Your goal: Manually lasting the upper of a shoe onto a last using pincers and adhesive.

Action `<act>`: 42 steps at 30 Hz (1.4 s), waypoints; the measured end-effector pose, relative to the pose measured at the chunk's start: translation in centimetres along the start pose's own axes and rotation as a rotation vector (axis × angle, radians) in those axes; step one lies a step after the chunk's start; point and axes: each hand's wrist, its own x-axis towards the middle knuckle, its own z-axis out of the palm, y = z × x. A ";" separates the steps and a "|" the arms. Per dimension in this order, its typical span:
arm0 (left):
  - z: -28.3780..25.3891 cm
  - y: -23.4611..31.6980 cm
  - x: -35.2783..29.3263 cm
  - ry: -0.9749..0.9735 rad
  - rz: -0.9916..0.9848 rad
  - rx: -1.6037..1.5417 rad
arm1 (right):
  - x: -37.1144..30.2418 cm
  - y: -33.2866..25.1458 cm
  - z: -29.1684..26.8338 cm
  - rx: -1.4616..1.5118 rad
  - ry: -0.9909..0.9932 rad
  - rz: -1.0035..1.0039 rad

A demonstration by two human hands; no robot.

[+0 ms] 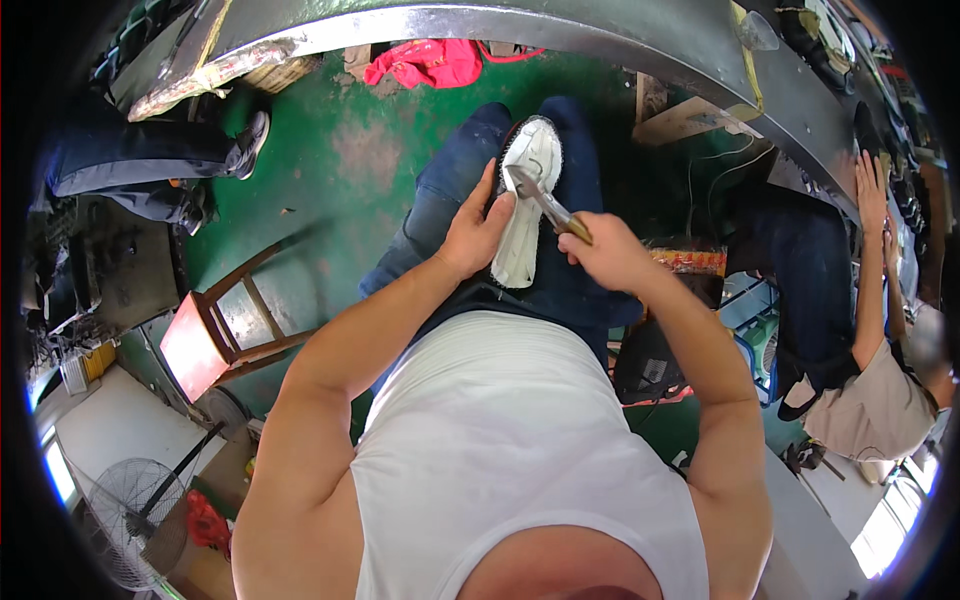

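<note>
Across my lap lies a shoe [517, 250], its pale sole side turned up and a dark, stitched-looking edge round the toe. My left hand [477, 228] grips its left side, with the thumb along the pale surface. In my right hand [606, 250] is a hammer [553, 208] with a metal head and a brownish handle. The hammer's head is over the upper part of the shoe, touching it or just above; I cannot tell which. My left fingers are partly hidden behind the shoe.
A metal-edged workbench [420, 22] curves across the far side, with a red cloth [428, 64] beneath it. On the left stand a wooden stool [225, 335] and a fan [130, 515]. Another person's legs [150, 160] reach in at left; a co-worker [868, 400] sits at right.
</note>
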 end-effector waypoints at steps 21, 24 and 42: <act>1.0 1.4 -1.4 0.053 0.042 0.206 | 1.7 -0.4 -2.0 -0.013 -0.099 -0.002; 1.1 1.1 -0.3 0.073 0.342 0.431 | 1.7 3.6 3.2 0.259 0.100 -0.075; 1.1 4.3 -0.5 -0.048 0.058 0.796 | 3.4 -0.4 -3.0 -0.180 0.027 -0.060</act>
